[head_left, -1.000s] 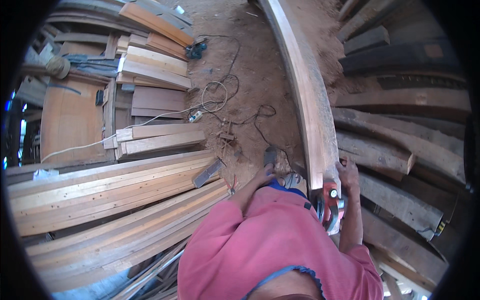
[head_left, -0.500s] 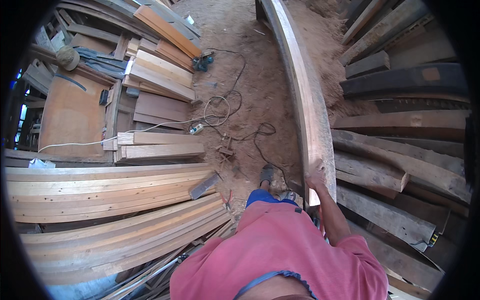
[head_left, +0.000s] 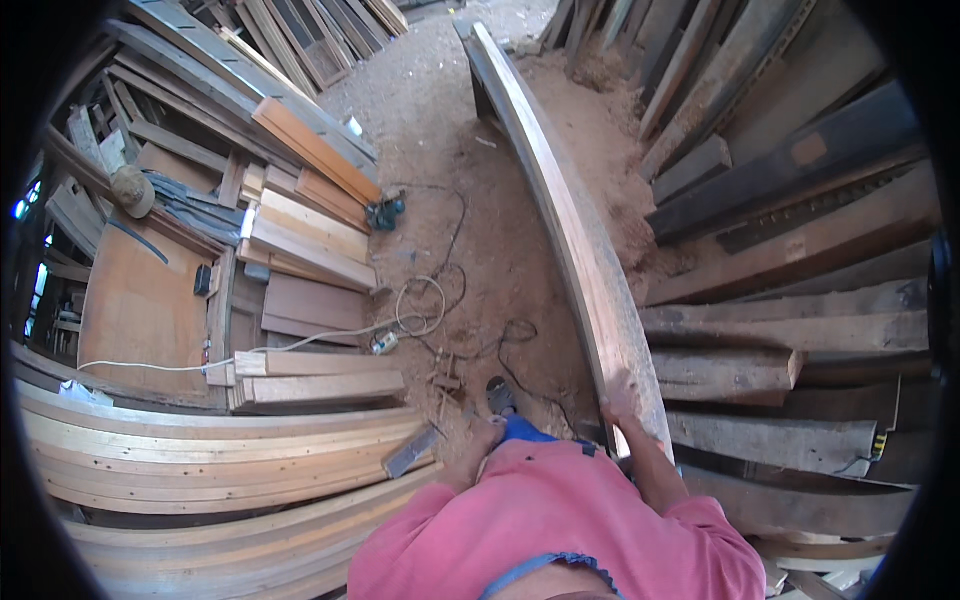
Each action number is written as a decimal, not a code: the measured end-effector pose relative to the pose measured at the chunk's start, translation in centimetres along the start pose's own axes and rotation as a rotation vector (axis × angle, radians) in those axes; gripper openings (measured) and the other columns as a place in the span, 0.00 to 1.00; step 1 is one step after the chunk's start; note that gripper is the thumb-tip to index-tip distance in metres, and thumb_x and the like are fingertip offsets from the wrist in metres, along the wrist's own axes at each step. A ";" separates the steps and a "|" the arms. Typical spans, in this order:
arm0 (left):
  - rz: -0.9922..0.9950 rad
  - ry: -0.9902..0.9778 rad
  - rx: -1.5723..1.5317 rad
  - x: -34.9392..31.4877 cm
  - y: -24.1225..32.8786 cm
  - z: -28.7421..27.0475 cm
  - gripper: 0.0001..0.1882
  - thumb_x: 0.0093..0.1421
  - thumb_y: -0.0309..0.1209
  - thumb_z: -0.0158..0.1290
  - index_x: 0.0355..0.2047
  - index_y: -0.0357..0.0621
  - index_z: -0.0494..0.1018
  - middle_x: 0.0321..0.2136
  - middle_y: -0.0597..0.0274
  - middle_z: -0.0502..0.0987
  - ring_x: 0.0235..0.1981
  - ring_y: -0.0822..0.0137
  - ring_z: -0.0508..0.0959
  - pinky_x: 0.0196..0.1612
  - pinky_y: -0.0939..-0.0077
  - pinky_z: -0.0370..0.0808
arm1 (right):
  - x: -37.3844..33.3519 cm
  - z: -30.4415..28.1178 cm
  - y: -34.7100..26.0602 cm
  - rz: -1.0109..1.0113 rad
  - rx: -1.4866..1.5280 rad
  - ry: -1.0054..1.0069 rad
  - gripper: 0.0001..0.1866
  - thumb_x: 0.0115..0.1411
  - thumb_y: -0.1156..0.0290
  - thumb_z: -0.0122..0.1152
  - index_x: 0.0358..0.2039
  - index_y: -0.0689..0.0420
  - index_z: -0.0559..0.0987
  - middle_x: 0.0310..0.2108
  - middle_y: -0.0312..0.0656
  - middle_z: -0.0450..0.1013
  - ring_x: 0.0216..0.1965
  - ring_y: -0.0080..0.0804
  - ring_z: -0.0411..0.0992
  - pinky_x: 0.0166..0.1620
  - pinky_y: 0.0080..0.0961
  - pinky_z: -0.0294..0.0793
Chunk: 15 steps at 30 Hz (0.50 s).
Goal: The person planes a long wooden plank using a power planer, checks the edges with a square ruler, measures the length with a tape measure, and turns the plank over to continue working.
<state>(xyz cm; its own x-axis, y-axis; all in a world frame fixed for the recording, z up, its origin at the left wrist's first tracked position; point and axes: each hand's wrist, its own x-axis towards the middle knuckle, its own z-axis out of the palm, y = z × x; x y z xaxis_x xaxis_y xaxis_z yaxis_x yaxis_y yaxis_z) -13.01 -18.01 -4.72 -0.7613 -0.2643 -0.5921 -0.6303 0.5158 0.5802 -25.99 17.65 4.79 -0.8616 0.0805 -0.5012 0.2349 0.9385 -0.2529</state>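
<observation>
A: Going by the head view, where is the long pale wooden beam [head_left: 565, 220] lying?

B: It's lying ahead of the person and toward their right. Its near end is sitting beside the right hip, and its long axis is running away over the brown dirt floor [head_left: 430, 150], slanting toward the upper left. The smooth pale face is showing, with a rough greyish face bordering it on the right.

A: Which of the hands is staying nearer?

B: The right hand [head_left: 621, 398] is touching it, resting on the beam close to the near end. I'm not managing to tell whether the fingers are gripping the edge or only pressing on it.

A: And the left hand [head_left: 488, 434]?

B: That one is resting beside the blue shorts [head_left: 527, 429], apparently against the left leg, well apart from the beam. Its fingers aren't showing clearly, so I'm not able to say if it's holding anything.

A: What's surrounding them?

B: Long pale stacked boards [head_left: 200, 450] are lying to the left, and rough grey-brown timbers [head_left: 770, 430] are lying just right of the beam. Farther off on the left, a teal power tool [head_left: 384, 213] is sitting near a loosely coiled pale cable [head_left: 398, 308].
</observation>
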 end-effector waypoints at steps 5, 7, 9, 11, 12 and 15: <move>0.170 -0.293 0.221 1.7 5.9 0.1 0.23 0.60 0.51 0.54 0.46 0.48 0.81 0.44 0.48 0.82 0.49 0.53 0.80 0.55 0.63 0.74 | -2.4 -6.7 -4.2 0.133 0.159 -0.122 0.53 0.53 0.57 0.63 0.72 0.63 0.45 0.68 0.68 0.51 0.67 0.67 0.53 0.66 0.54 0.58; 0.195 -0.408 0.047 4.3 3.8 -2.2 0.23 0.61 0.51 0.54 0.47 0.49 0.80 0.44 0.48 0.82 0.49 0.53 0.80 0.55 0.63 0.74 | -0.4 -6.9 -5.6 0.109 0.144 -0.042 0.54 0.54 0.55 0.63 0.71 0.64 0.45 0.68 0.68 0.50 0.68 0.65 0.53 0.68 0.52 0.56; 0.174 -0.448 -0.078 6.9 1.5 -5.2 0.23 0.61 0.51 0.54 0.48 0.50 0.80 0.44 0.49 0.82 0.49 0.53 0.80 0.55 0.63 0.74 | 2.3 -8.3 -8.7 0.126 0.197 -0.106 0.54 0.55 0.52 0.63 0.71 0.65 0.44 0.69 0.66 0.50 0.69 0.64 0.52 0.70 0.48 0.54; 0.127 -0.351 -0.072 9.9 0.8 -7.6 0.24 0.61 0.52 0.54 0.48 0.50 0.80 0.43 0.49 0.82 0.49 0.53 0.80 0.55 0.63 0.74 | 7.2 -6.0 -9.3 0.139 0.125 0.215 0.50 0.54 0.53 0.67 0.68 0.65 0.53 0.61 0.62 0.62 0.61 0.61 0.63 0.62 0.50 0.66; 0.093 -0.297 -0.044 11.3 0.6 -8.6 0.23 0.61 0.51 0.54 0.49 0.50 0.80 0.44 0.49 0.82 0.49 0.54 0.80 0.54 0.63 0.74 | 9.6 -5.6 -9.2 0.143 0.112 0.232 0.50 0.54 0.53 0.67 0.68 0.65 0.53 0.61 0.62 0.62 0.61 0.61 0.63 0.62 0.50 0.66; -0.043 -0.137 0.090 14.6 -0.6 -13.4 0.22 0.62 0.49 0.54 0.50 0.49 0.79 0.44 0.50 0.82 0.48 0.55 0.81 0.53 0.63 0.75 | 13.1 -5.1 -11.2 0.219 -0.063 0.452 0.44 0.55 0.52 0.67 0.64 0.63 0.58 0.58 0.57 0.65 0.59 0.54 0.66 0.58 0.47 0.70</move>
<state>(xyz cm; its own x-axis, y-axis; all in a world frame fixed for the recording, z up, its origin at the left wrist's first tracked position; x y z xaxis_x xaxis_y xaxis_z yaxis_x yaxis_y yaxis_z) -25.78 -33.10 -6.25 -0.7023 -0.1768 -0.6896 -0.6408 0.5789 0.5042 -42.22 9.93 5.22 -0.9072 0.4017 -0.1249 0.4160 0.9007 -0.1250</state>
